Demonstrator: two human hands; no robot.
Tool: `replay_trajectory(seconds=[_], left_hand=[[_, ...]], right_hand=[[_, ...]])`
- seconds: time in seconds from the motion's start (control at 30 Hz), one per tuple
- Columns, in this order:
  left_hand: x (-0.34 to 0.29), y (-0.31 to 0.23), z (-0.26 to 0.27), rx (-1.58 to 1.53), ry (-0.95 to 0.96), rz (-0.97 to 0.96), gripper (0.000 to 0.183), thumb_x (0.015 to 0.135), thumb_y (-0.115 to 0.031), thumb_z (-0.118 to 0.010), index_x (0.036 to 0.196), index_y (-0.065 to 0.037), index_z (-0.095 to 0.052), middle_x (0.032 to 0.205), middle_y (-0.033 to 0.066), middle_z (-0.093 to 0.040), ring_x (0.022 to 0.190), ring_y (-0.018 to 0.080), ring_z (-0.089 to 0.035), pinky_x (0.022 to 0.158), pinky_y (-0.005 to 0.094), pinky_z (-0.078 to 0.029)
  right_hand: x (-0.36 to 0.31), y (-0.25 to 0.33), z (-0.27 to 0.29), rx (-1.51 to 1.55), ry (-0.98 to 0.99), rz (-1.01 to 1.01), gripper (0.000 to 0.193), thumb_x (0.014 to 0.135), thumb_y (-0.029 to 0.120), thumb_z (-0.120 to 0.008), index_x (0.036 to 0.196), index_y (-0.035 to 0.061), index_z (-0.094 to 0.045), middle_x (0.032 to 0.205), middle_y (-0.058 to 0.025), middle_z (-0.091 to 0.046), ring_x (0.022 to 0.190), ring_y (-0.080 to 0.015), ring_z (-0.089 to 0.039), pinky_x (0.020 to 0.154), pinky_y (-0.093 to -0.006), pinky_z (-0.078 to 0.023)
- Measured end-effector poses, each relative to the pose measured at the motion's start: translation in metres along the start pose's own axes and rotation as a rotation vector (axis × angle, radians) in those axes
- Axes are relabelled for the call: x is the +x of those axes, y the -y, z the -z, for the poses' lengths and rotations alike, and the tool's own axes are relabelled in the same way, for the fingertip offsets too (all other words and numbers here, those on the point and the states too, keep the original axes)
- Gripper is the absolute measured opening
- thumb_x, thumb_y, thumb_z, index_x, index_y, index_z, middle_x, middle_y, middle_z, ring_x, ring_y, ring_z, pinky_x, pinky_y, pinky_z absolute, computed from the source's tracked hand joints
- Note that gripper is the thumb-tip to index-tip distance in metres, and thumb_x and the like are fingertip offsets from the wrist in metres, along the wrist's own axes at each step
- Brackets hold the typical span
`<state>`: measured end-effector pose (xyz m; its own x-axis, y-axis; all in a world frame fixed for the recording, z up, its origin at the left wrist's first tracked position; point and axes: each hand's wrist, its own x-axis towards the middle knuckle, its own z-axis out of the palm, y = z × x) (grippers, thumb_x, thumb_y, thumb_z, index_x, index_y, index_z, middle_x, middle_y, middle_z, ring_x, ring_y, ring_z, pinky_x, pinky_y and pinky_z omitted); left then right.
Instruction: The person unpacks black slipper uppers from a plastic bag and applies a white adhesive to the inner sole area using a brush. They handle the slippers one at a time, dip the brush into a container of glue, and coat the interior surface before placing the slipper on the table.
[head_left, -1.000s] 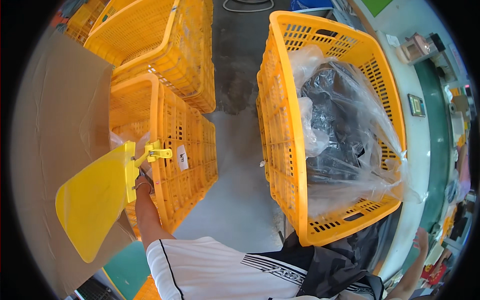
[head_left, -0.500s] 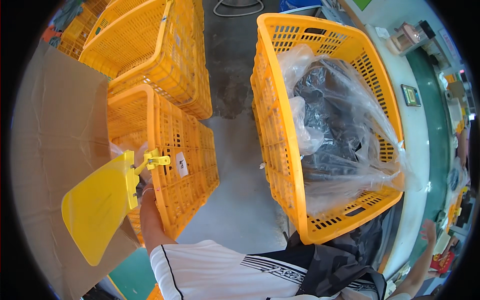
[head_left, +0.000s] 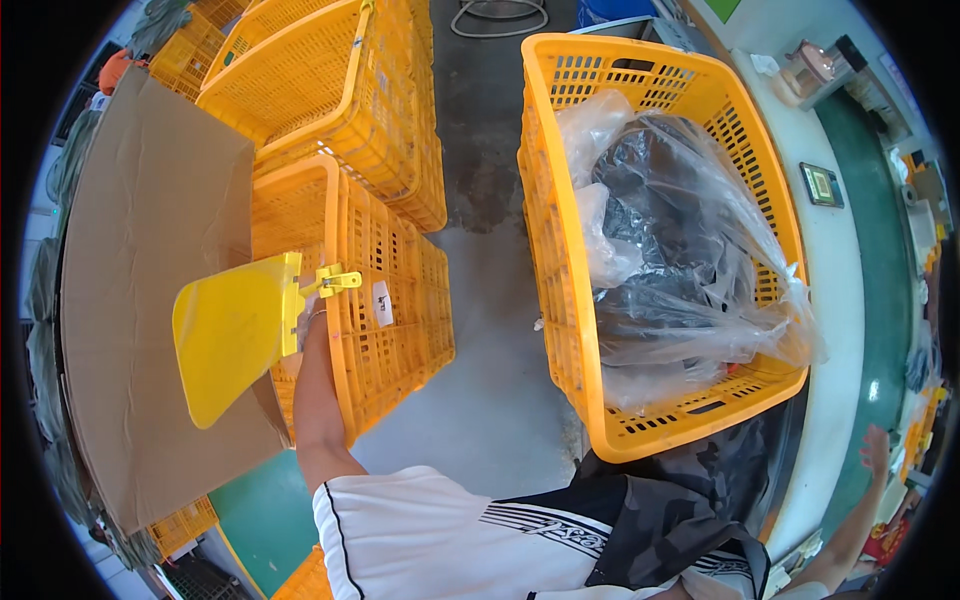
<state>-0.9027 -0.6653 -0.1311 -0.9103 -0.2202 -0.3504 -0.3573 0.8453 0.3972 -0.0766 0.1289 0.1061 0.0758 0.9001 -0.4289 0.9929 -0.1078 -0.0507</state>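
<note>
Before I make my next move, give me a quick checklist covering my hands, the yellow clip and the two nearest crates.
1. Right hand free: ok, open, nothing visible in it.
2. Left hand grip secure: cannot tell, mostly hidden behind the yellow clip.
3. Clip seated: ok, on the left crate rim.
4. Clear plastic tucked inside the right crate: not ok, some hangs over its right rim.

yellow flap (head_left: 235, 340), yellow-orange left crate (head_left: 334, 220), brown cardboard (head_left: 150, 290)
</note>
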Motion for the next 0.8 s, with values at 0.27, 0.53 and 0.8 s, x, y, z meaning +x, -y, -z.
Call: replay_trajectory(seconds=[0.27, 0.53, 0.8], left_hand=[[-0.085, -0.003, 0.044, -0.81, -0.231, 0.017, 0.021, 0.087, -0.001, -0.05, 0.108, 0.002, -0.054, 0.098, 0.0081, -0.059, 0.081, 0.0176, -0.059, 0.07, 0.0322, -0.051], [-0.122, 0.0, 0.048, -0.887, -0.84, -0.15, 0.022, 0.09, -0.009, -0.039, 0.093, 0.004, -0.058, 0.08, 0.0109, -0.059, 0.067, 0.022, -0.058, 0.058, 0.0329, -0.05], [-0.242, -0.035, 0.121, -1.283, -1.021, -0.131, 0.022, 0.094, -0.018, -0.04, 0.103, -0.003, -0.053, 0.074, 0.0056, -0.052, 0.055, 0.0121, -0.047, 0.04, 0.0232, -0.033]], right_hand=[[0.027, -0.01, -0.019, 0.029, 0.029, 0.045, 0.05, 0.085, 0.053, -0.048, 0.123, 0.0204, -0.042, 0.098, -0.0013, -0.056, 0.064, -0.0165, -0.054, 0.05, -0.0322, -0.042], [0.011, 0.048, -0.052, -0.047, 0.057, 0.311, 0.034, 0.087, 0.038, -0.047, 0.102, 0.0089, -0.056, 0.079, -0.0025, -0.054, 0.055, -0.0122, -0.053, 0.04, -0.0265, -0.035], [0.019, 0.046, -0.067, 0.048, -0.008, 0.435, 0.028, 0.09, 0.03, -0.045, 0.099, 0.006, -0.058, 0.07, -0.0016, -0.052, 0.053, -0.0101, -0.051, 0.038, -0.0251, -0.032]])
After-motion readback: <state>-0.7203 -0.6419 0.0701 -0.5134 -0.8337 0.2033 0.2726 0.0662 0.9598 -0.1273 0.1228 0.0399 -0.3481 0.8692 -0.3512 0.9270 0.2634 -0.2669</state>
